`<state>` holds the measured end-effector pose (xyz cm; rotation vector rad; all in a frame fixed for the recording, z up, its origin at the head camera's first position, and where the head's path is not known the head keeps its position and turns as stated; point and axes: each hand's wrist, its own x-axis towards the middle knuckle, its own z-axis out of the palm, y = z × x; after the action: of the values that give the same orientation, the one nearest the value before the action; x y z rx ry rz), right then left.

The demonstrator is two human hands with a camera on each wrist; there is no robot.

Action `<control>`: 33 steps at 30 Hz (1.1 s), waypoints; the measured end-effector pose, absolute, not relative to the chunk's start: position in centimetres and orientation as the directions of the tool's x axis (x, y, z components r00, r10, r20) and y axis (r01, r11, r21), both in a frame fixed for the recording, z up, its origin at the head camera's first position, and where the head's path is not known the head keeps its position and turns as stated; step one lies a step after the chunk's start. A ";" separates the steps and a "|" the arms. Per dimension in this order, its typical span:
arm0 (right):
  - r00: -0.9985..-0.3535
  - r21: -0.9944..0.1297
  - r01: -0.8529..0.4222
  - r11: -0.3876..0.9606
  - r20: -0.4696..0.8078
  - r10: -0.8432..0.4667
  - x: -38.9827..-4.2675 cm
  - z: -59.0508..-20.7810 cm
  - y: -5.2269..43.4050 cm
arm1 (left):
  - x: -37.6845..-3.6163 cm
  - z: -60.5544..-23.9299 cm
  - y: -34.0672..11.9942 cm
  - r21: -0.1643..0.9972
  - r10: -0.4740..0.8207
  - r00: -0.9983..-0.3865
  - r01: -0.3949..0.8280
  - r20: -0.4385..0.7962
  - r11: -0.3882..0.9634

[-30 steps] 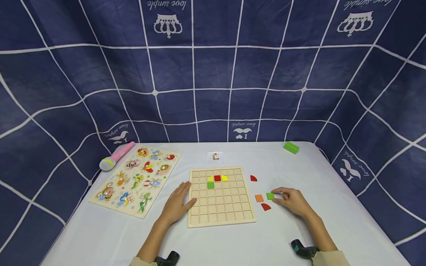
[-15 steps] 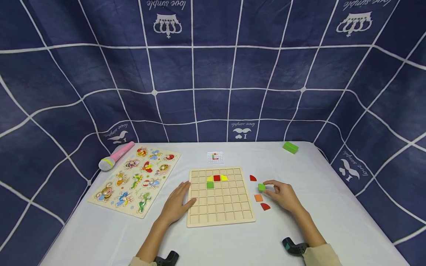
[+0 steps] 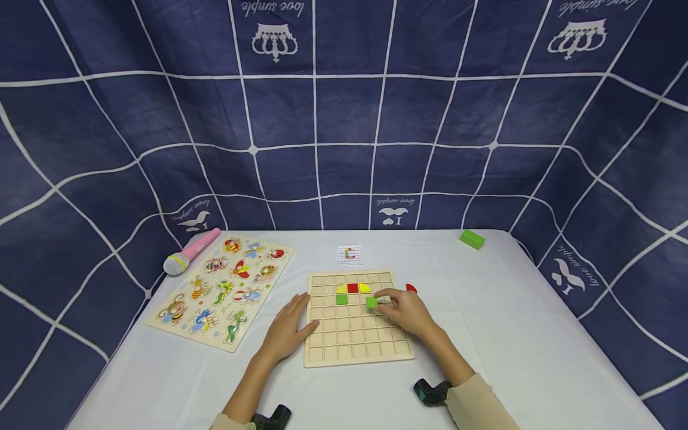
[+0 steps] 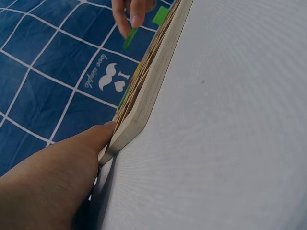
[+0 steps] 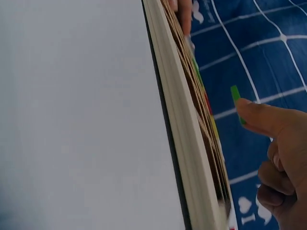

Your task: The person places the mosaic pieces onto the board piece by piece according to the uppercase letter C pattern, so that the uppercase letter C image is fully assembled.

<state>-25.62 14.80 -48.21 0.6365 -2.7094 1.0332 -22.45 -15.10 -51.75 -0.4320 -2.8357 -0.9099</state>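
In the head view, my right hand [image 3: 407, 312] pinches a green square tile [image 3: 371, 303] between thumb and fingertips, just above the wooden grid board [image 3: 357, 343]. The right wrist view shows the same tile edge-on at the thumb tip. My left hand [image 3: 285, 331] rests along the board's left edge, thumb on its rim and fingers fairly straight. Set in the grid are a red square [image 3: 352, 288], a yellow curved piece [image 3: 365, 288] on its right and one on its left, and another green square [image 3: 341, 300] below the left one.
A red quarter-circle [image 3: 411, 288] lies right of the board, partly behind my right hand. A small pattern card [image 3: 350, 254] lies beyond the board. To the left are an insect puzzle board [image 3: 223, 278] and a pink toy microphone [image 3: 193, 251]. A green block [image 3: 472, 239] sits far right.
My right hand has carried the green tile leftward from the table to over the board. The orange square and one red quarter-circle are now hidden by my right arm. My left hand stays put.
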 end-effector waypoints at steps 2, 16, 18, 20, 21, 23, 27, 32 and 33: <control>-0.890 -0.590 -0.456 0.666 0.295 -0.348 -25.7 -48.5 13.5 | -22.5 -51.8 -15.1 0.543 0.231 -0.950 0.309 0.209 0.781; -0.863 -0.504 -0.505 0.700 0.302 -0.405 -26.1 -49.8 8.7 | -22.6 -51.9 -15.1 0.544 0.222 -0.954 0.298 0.202 0.785; -0.861 -0.499 -0.508 0.702 0.303 -0.409 -26.1 -49.9 8.7 | -22.6 -51.8 -15.1 0.545 0.221 -0.954 0.298 0.203 0.784; -0.860 -0.497 -0.511 0.701 0.305 -0.410 -26.1 -49.9 8.7 | -22.6 -51.8 -15.1 0.543 0.223 -0.953 0.299 0.203 0.785; -0.860 -0.495 -0.510 0.703 0.305 -0.409 -26.1 -50.0 8.7 | -22.6 -51.8 -15.1 0.540 0.225 -0.953 0.301 0.204 0.786; -0.860 -0.494 -0.510 0.704 0.305 -0.409 -26.1 -50.1 8.7 | -22.6 -51.8 -15.1 0.536 0.226 -0.952 0.305 0.208 0.788; -0.859 -0.492 -0.512 0.704 0.300 -0.415 -26.2 -50.2 8.7 | -22.6 -51.9 -15.1 0.531 0.228 -0.949 0.311 0.217 0.789; -0.863 -0.498 -0.505 0.705 0.286 -0.416 -25.9 -49.8 9.2 | -22.5 -51.9 -15.1 0.533 0.229 -0.948 0.314 0.222 0.786; -0.866 -0.503 -0.499 0.705 0.286 -0.409 -25.8 -49.6 9.5 | -22.5 -51.9 -15.1 0.533 0.229 -0.947 0.316 0.224 0.785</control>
<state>-25.82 9.45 -49.63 0.7400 -2.7584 0.8807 -22.54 -15.13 -51.90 -0.4341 -2.8275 -0.8843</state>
